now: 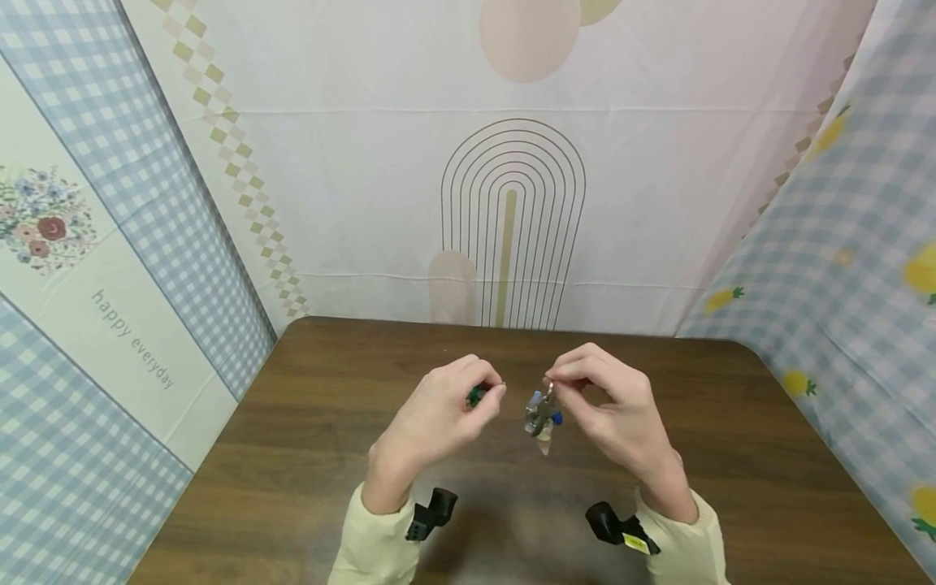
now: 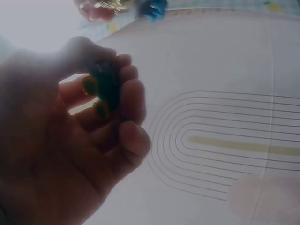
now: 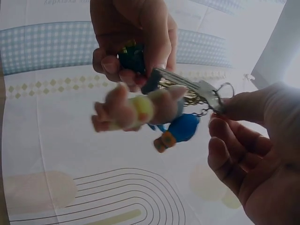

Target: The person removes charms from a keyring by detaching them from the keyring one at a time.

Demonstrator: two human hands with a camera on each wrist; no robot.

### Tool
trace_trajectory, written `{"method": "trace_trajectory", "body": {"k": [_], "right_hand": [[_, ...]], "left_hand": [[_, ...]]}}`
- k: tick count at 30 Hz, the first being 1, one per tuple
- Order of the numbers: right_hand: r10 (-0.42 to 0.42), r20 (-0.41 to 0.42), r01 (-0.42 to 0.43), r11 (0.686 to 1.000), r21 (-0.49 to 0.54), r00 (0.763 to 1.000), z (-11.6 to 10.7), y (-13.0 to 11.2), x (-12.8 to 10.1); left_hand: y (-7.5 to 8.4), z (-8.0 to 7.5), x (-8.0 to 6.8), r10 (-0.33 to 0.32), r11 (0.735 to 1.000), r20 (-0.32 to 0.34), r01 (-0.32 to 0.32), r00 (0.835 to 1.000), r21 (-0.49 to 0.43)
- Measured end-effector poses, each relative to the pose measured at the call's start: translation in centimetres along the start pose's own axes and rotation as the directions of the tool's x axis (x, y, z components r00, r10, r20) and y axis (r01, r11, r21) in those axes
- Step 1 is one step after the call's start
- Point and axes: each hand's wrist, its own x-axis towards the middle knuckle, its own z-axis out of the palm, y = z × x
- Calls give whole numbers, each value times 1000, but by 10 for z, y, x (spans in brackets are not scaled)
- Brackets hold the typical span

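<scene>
Over the table's middle my left hand [image 1: 431,418] pinches a small dark green toy [image 2: 108,91] between thumb and fingers. Two yellow-rimmed round parts show on it in the left wrist view, while the fingers hide much of the rest. Across from it, my right hand [image 1: 621,406] pinches a bunch of keys [image 3: 190,86] by its thin metal ring [image 3: 227,90]. Charms hang among the keys: a blurred pink and yellow figure [image 3: 126,111] and a blue one with an orange end [image 3: 183,127]. A gap separates the hands in the head view.
Below the hands lies a dark brown wooden table [image 1: 307,422]. A white patterned cloth [image 1: 351,187] hangs behind it, with blue checked cloths [image 1: 841,325] along both sides. Each wrist wears a small black camera [image 1: 431,513] on a strap.
</scene>
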Motion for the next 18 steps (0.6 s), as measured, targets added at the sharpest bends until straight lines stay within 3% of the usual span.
{"method": "trace_trajectory", "body": {"k": [6, 13, 18], "right_hand": [[-19, -49, 20, 999, 25, 999, 0, -5, 3], [17, -40, -16, 1000, 15, 999, 0, -4, 2], [71, -19, -71, 997, -23, 997, -1, 0, -1]], "left_hand": [[-5, -3, -1, -23, 999, -70, 19, 997, -49], [-19, -7, -2, -64, 997, -112, 58, 992, -51], [-35, -9, -4, -172, 984, -100, 167, 980, -58]]}}
